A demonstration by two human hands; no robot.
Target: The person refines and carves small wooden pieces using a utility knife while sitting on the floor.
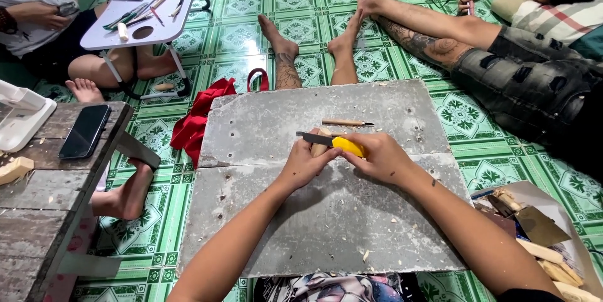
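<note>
My left hand (306,162) is closed around a small pale piece of wood (321,143) over the grey board (264,126). My right hand (379,156) grips a utility knife with a yellow handle (347,145). Its dark blade (312,137) lies across the top of the wood and points left. The two hands touch each other at the middle of the board. A thin wooden-handled carving tool (345,123) lies on the board just beyond the hands. Wood chips are scattered over the board.
A red cloth (200,116) lies at the board's left edge. A wooden bench (38,195) at the left carries a black phone (85,130). A cardboard box of wood pieces (540,239) sits at the right. Other people sit and lie on the green tiled floor (251,32) beyond, near a small white table (147,10).
</note>
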